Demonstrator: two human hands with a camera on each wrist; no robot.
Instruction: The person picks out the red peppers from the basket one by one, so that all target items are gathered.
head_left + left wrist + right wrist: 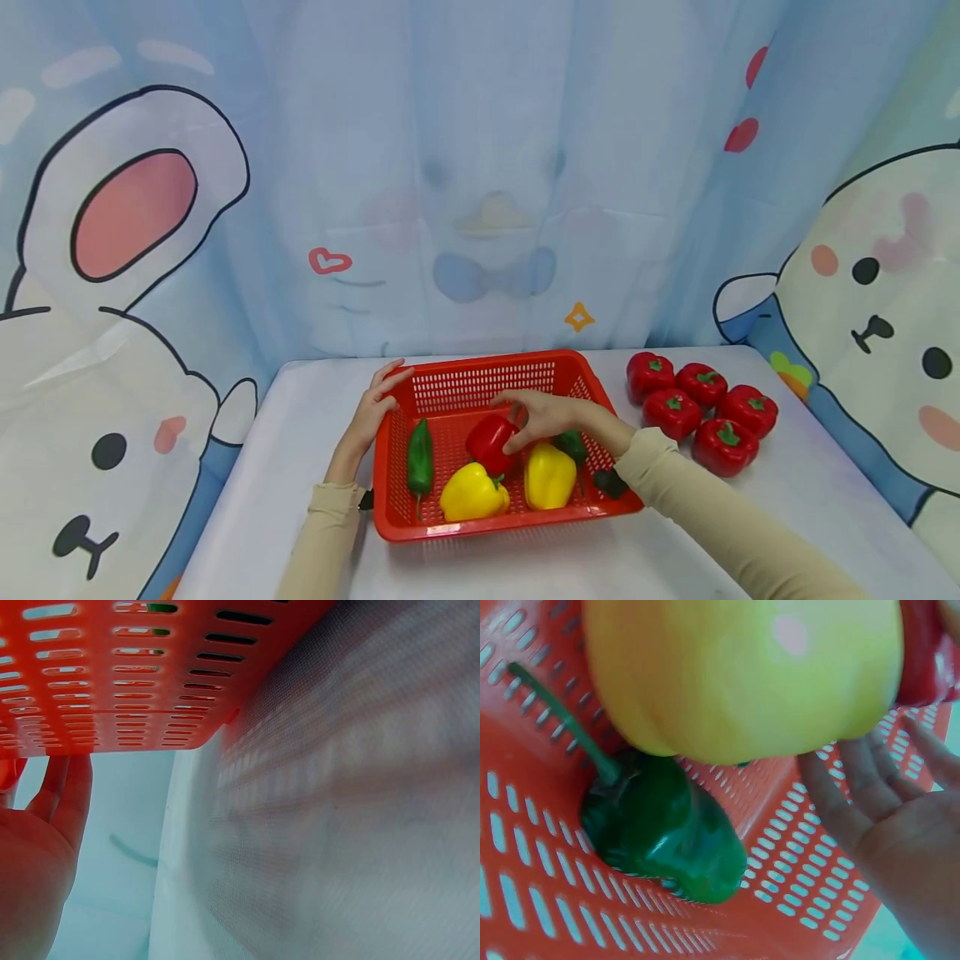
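Observation:
A red plastic basket (pixel 480 530) with slotted walls stands on the white table. My left hand (pixel 369 417) rests on its left rim, fingers stretched over the edge; in the left wrist view, the fingers (pixel 71 795) reach up beside the slotted wall. My right hand (pixel 543 415) is inside the basket, thumb and fingers bent round a red bell pepper (pixel 489 442). Close to that hand lies a yellow bell pepper (pixel 551 477), with another yellow bell pepper (pixel 472 493) to its left. A green pepper (pixel 656 825) with a long stem lies near the right wall, partly hidden in the head view.
A long green chili pepper (pixel 420 458) lies at the basket's left side. Several red bell peppers (pixel 726 447) are grouped on the table (pixel 810 508) to the right of the basket. Behind the table hangs a blue curtain (pixel 487 167) with cartoon animals.

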